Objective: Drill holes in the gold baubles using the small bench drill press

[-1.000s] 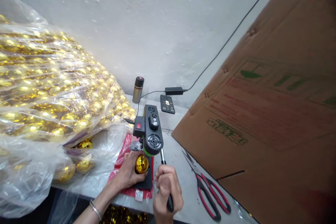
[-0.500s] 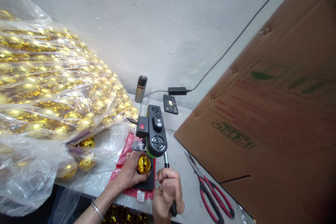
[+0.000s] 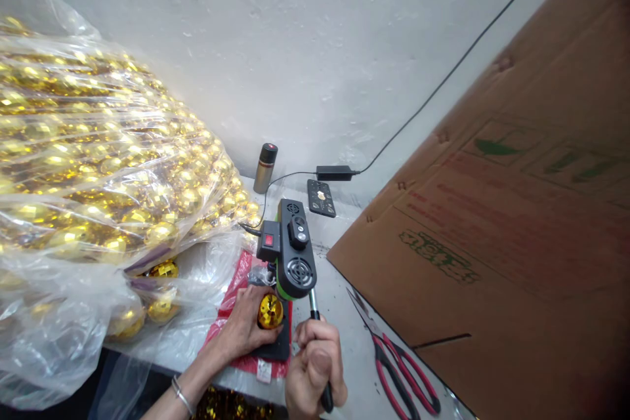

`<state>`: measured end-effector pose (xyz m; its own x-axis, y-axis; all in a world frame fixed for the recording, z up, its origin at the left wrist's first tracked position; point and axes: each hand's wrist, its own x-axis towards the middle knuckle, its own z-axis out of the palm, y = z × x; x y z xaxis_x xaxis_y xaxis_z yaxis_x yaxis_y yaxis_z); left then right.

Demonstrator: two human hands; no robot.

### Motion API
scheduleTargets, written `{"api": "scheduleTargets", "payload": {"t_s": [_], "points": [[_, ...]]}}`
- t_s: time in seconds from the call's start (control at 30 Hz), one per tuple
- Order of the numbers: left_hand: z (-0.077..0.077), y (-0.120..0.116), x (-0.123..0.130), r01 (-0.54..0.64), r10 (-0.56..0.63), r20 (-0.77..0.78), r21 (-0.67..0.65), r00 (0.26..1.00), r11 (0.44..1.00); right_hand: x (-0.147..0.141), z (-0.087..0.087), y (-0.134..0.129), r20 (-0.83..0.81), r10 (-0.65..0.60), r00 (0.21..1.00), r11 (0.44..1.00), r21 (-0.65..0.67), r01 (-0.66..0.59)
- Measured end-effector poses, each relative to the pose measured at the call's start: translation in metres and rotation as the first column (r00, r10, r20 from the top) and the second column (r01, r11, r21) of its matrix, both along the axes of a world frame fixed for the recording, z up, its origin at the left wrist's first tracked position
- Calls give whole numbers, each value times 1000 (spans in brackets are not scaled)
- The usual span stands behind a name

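A shiny gold mirrored ball rests over the dark base of a small black machine. Fingers and thumb of my left hand are wrapped round the ball from the left. My right hand is closed in a fist round the black grip of a lever on the machine's right side. Under the base lies a red plastic sheet with a small white label. A black box with a red switch is fixed to the machine's left side.
Clear bags full of gold balls fill the left. A large cardboard box leans at the right, beside red-and-black scissors. Behind the machine are a canister, a black flat device and a power adapter.
The view has shifted very slightly. Both hands keep their holds, and the ball and lever show no clear movement.
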<state>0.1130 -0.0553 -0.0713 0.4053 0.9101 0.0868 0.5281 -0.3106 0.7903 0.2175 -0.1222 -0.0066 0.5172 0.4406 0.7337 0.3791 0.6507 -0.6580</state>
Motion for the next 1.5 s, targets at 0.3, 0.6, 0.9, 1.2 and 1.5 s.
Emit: {"api": "scheduleTargets", "payload": {"t_s": [0.3, 0.6, 0.9, 1.2, 1.5], "points": [[-6, -1, 2, -28, 27, 14, 37, 1000, 999, 0, -1, 2, 5, -19, 1000, 999, 36, 19], [0, 0, 1, -12, 12, 9, 4, 1000, 1000, 1, -4, 4, -7, -2, 1000, 999, 46, 2], [8, -1, -1, 5, -5, 36, 1, 999, 1000, -3, -12, 3, 90, -76, 993, 996, 48, 72], [4, -1, 0, -13, 12, 12, 11, 1000, 1000, 8, -36, 2, 271, -107, 956, 994, 23, 105], [-1, -14, -14, 28, -30, 45, 37, 999, 999, 16, 87, 3, 122, -3, 993, 988, -153, 22]]}}
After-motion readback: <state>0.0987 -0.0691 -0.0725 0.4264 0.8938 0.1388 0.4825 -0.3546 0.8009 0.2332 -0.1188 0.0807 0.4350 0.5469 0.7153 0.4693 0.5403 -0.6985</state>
